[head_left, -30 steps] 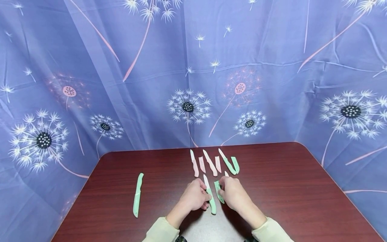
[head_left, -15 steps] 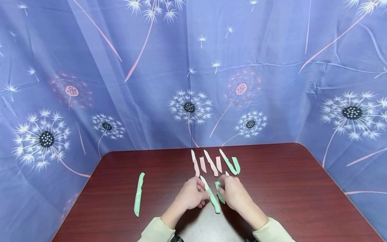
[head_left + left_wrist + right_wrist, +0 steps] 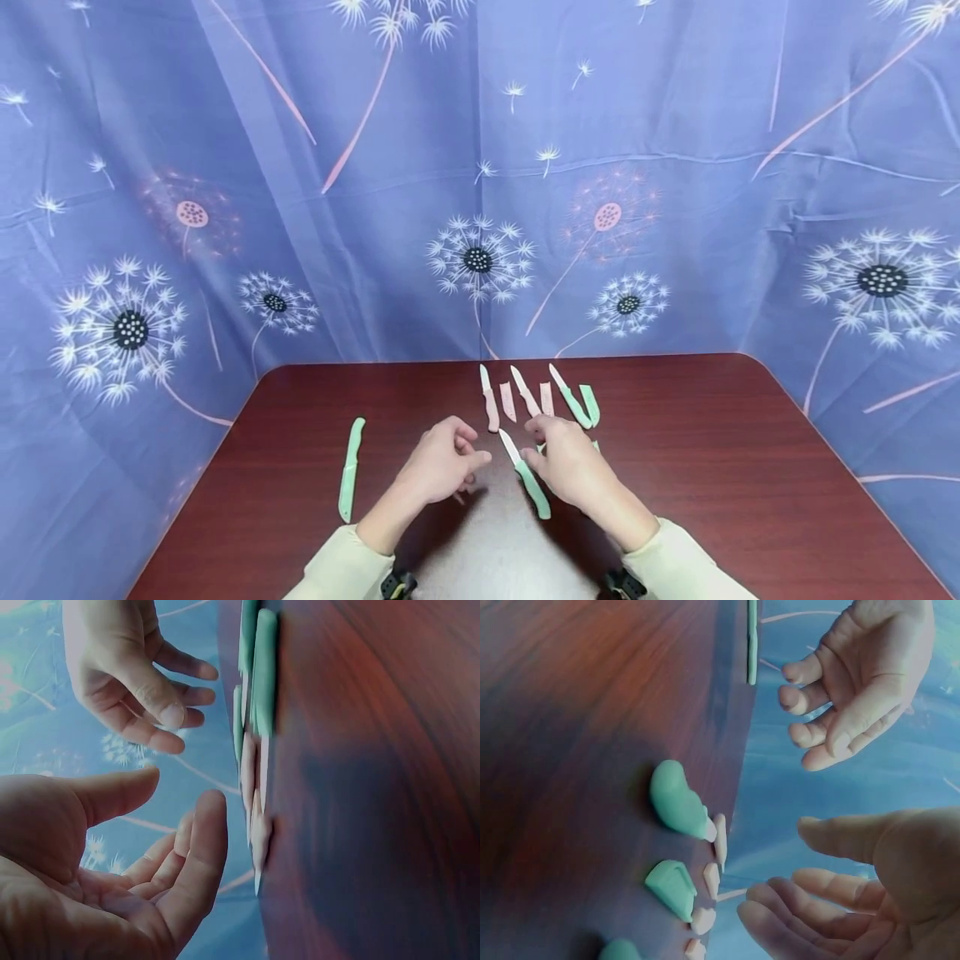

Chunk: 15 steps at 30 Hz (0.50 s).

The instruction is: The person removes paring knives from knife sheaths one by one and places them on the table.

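Observation:
A paring knife with a green handle (image 3: 534, 493) and a white blade lies between my hands, blade toward the back. My left hand (image 3: 438, 461) is held off to its left, thumb and fingers apart, with nothing in it. To the knife's right my right hand (image 3: 567, 463) hovers above the table, also holding nothing. Beneath it, largely covered in the head view, are a green sheath (image 3: 672, 889) and another green knife handle (image 3: 620, 950). Both wrist views show the palms facing each other with gaps between thumb and fingers.
Along the back lie two pink-handled knives (image 3: 491, 408), pink sheaths (image 3: 508, 403), a green-handled knife (image 3: 574, 406) and its neighbouring green sheath (image 3: 590, 406). A sheathed green knife (image 3: 350, 468) rests at the left of the dark red table (image 3: 750, 492). A blue dandelion-print curtain (image 3: 375, 275) hangs behind.
My left hand has let go of the green knife, which now lies slightly turned, and has drawn away leftward. My right hand has come off the green sheath and lifted.

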Tool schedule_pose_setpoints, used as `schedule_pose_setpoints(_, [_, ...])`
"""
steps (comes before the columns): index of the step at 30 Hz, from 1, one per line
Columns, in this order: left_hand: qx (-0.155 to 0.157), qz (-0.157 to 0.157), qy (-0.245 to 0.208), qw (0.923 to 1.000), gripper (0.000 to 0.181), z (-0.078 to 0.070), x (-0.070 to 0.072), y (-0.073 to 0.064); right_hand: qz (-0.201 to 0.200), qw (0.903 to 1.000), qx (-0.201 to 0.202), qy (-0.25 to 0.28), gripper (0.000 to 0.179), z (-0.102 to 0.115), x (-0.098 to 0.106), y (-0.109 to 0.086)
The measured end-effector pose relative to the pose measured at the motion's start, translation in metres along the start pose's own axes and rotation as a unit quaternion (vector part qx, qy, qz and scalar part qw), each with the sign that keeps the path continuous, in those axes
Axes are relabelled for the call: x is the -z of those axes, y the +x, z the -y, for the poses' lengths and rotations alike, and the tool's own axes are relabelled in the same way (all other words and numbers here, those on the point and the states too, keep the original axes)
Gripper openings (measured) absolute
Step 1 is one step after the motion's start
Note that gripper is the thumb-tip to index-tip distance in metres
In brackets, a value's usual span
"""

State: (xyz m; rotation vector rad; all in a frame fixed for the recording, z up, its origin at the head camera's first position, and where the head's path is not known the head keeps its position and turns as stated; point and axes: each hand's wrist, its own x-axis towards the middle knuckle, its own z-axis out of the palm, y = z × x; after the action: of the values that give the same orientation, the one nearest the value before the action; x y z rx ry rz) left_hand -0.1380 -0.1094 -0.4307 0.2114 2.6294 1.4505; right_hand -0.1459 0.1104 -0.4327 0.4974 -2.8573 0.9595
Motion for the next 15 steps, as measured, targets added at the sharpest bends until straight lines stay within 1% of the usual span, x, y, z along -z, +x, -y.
schedule_pose_setpoints(3, [0.000,-0.015,0.027,0.9995,0.035,0.001,0.014,-0.003,0.003,0.9997,0.022,-0.006,0.029,0.004,-0.002,0.005])
schedule_pose_setpoints(7, [0.005,-0.041,0.063,0.9972,0.033,0.004,0.035,-0.006,0.011,0.9990,0.040,-0.012,0.030,0.010,-0.006,0.011])
schedule_pose_setpoints(11, [0.028,-0.065,0.085,0.9938,0.032,0.010,0.057,-0.009,0.016,0.9981,0.057,-0.014,0.031,0.016,-0.012,0.017])
schedule_pose_setpoints(15, [0.053,-0.082,0.096,0.9905,0.032,0.018,0.078,-0.012,0.018,0.9966,0.080,-0.010,0.035,0.023,-0.018,0.022])
